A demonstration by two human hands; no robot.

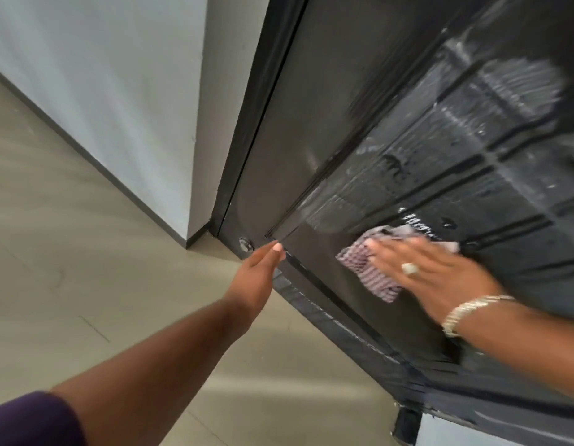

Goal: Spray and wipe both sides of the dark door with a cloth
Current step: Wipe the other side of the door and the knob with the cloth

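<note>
The dark panelled door (392, 130) fills the right side of the head view, its surface streaked with wet spray and foam. My right hand (424, 272) lies flat with straight fingers on a pink striped cloth (369, 268), pressing it against the door's lower part. My left hand (263, 268) reaches forward with straight fingers, its fingertips touching the door's lower edge. No spray bottle is in view.
A small round metal fitting (246, 244) sits on the door's bottom corner. The dark door frame (247, 140) meets a white wall (118, 91) with a dark skirting. Beige floor (86, 268) spreads to the left and below.
</note>
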